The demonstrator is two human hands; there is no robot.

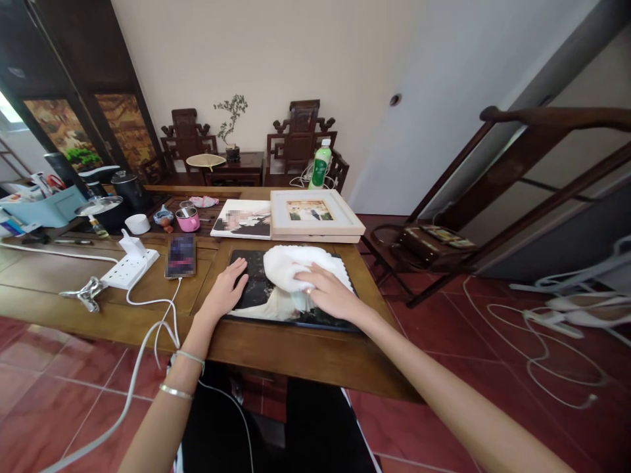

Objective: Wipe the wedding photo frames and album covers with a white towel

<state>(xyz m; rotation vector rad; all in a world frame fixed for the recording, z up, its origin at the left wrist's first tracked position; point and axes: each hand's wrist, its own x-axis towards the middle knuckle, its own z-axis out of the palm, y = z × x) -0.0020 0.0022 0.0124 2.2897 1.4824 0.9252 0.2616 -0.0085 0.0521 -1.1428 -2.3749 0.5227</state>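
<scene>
A dark photo panel [256, 266] with a white dress in its picture lies flat on the wooden table near the front edge. My left hand [227, 286] rests on the panel's left edge, fingers stretched out and holding nothing. In my right hand [329, 293] is a bunched white cloth [286, 264], pressed onto the panel's upper right part. The cloth and that hand hide much of the picture beneath. Just behind the panel lie a framed photo [315, 213] with a wide white border and, left of it, a white-edged photo board [241, 220].
On the left are a phone [181, 256] on a charging cable, a white power strip [131, 266], a silver tripod-like object [85, 293], a pink cup [188, 220] and a blue bin [56, 209]. A green bottle [321, 164] stands behind the frames. A wooden chair [434, 243] is at right.
</scene>
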